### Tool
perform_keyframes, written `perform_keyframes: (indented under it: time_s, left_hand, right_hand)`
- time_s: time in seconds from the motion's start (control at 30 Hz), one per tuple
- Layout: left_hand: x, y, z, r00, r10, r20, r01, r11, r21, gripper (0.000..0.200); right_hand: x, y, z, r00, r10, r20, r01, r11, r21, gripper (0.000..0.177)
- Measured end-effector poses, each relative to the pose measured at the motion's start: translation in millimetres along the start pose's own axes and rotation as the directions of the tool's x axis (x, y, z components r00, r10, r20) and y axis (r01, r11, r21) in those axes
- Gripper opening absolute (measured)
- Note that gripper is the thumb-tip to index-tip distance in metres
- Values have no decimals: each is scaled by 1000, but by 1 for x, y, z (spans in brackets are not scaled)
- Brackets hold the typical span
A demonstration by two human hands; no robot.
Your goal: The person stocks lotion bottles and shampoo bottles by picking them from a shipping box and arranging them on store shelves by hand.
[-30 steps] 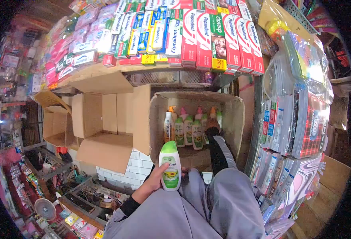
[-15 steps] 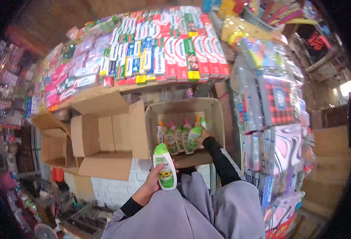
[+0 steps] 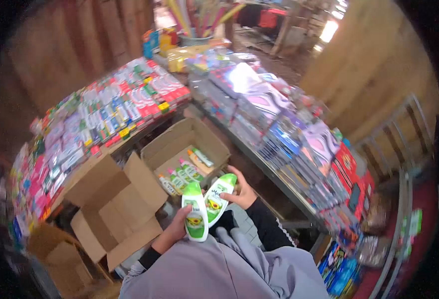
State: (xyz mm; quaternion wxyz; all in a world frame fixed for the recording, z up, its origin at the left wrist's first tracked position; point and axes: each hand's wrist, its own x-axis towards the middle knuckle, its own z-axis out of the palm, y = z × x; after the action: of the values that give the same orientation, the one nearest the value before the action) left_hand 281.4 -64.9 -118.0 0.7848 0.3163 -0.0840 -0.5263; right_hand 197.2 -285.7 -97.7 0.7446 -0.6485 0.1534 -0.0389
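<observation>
My left hand (image 3: pixel 173 230) grips a white lotion bottle (image 3: pixel 195 214) with a green cap and an avocado on its label, held upright over my lap. In my right hand (image 3: pixel 243 191) is a second, matching lotion bottle (image 3: pixel 219 200), tilted to the right, its lower part close behind the first one. Just beyond both hands stands a cardboard box (image 3: pixel 212 142) holding several bottles (image 3: pixel 182 175) with green, pink and orange caps.
An open cardboard box (image 3: pixel 117 209) sits to the left, with another carton (image 3: pixel 62 254) beside it. Toothpaste boxes (image 3: pixel 125 104) cover the shelf behind. Plastic-wrapped goods (image 3: pixel 279 124) line a counter on the right. A metal rack (image 3: pixel 403 199) stands at far right.
My right hand has come out of the box with a lotion bottle and is now beside my left hand. My view has turned to the right. The left hand keeps its bottle.
</observation>
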Motion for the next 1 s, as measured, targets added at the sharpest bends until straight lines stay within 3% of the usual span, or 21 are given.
perform_keyframes:
  time_s: [0.1, 0.2, 0.27, 0.33, 0.43, 0.53, 0.63, 0.77, 0.8, 0.9, 0.93, 0.97, 1.0]
  left_hand:
    - [-13, -41, -10, 964, -255, 70, 246, 962, 117, 60]
    - [-18, -68, -1, 864, -448, 231, 433, 894, 115, 59]
    - [-26, -78, 13, 827, -522, 208, 487, 851, 198, 61]
    - [-29, -87, 33, 799, -559, 221, 497, 821, 281, 61]
    - [-32, -104, 64, 718, -615, 326, 564, 789, 245, 54]
    - [-29, -135, 86, 606, -702, 374, 576, 711, 402, 58]
    - [-27, -166, 114, 517, -758, 399, 553, 651, 520, 64]
    - [-30, -218, 172, 316, -826, 466, 585, 556, 590, 66]
    - [-34, -230, 186, 277, -836, 474, 588, 538, 605, 66]
    - [-47, -256, 230, 270, -814, 514, 574, 565, 593, 64]
    - [-50, -266, 238, 304, -802, 513, 592, 582, 558, 64]
    - [-49, -275, 246, 285, -791, 541, 593, 589, 549, 65]
    - [-47, -284, 254, 264, -778, 571, 596, 597, 537, 66]
  right_hand:
    - [-68, -3, 11, 988, -23, -152, 18, 999, -37, 77]
    - [-131, 2, 13, 951, -2, -308, -15, 999, -52, 68]
    - [-173, -1, 16, 917, -10, -400, 0, 1000, -24, 59]
    - [-207, 5, 12, 875, -68, -478, 66, 998, -23, 56]
    - [-257, 1, 12, 780, -144, -608, 111, 990, -93, 47]
    - [-311, -1, 9, 672, -192, -715, 174, 980, -100, 41]
    - [-364, -1, 6, 574, -215, -790, 168, 975, -143, 40]
    - [-439, -10, 9, 396, -201, -896, 134, 978, -160, 43]
    - [-457, -12, 5, 359, -259, -897, 93, 966, -242, 46]
    - [-501, -28, -7, 334, -327, -884, 179, 943, -281, 47]
    - [-511, -47, -5, 323, -255, -911, 132, 966, -223, 45]
    - [-521, -53, -11, 316, -270, -910, 35, 961, -273, 42]
    - [-528, -60, -16, 312, -284, -907, 36, 957, -287, 41]
